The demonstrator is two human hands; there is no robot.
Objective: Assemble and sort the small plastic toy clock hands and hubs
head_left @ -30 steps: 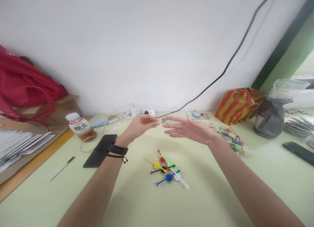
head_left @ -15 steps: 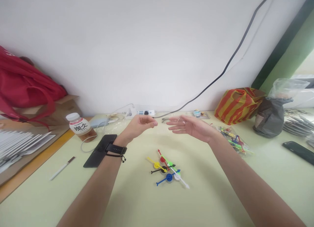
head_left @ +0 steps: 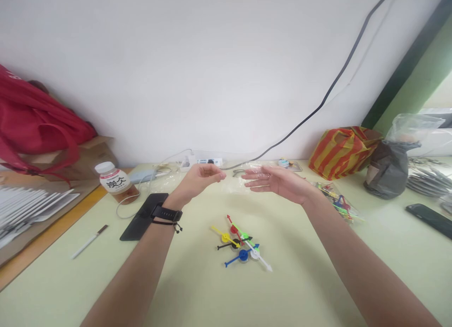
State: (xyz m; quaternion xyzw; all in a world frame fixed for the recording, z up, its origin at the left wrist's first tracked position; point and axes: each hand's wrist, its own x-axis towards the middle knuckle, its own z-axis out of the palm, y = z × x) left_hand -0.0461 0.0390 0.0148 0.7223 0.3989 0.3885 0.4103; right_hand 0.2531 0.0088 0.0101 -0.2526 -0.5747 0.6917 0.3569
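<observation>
My left hand (head_left: 203, 180), with a dark watch on its wrist, is closed in a pinch at the edge of a clear plastic bag (head_left: 237, 185). The thin film spans the gap to my right hand (head_left: 277, 182), whose fingers are stretched out and slightly apart against it; whether they are inside the bag I cannot tell. Below both hands, a cluster of plastic arrow spinners lies on the table: a yellow one (head_left: 225, 237), a red one (head_left: 233, 229), a blue one (head_left: 243, 256), a white one (head_left: 255, 255), plus black and green ones.
Bagged colourful spinners (head_left: 339, 202) lie beyond my right forearm. Leftward are a black phone-like slab (head_left: 144, 218), a capped bottle (head_left: 116, 183) and a pen (head_left: 90, 242). A striped bag (head_left: 342, 150), a grey bag (head_left: 388, 169) and a dark phone (head_left: 431, 218) occupy the right.
My right hand has shifted slightly to the right. The clear film between the hands shows more spread out. The spinners have not moved.
</observation>
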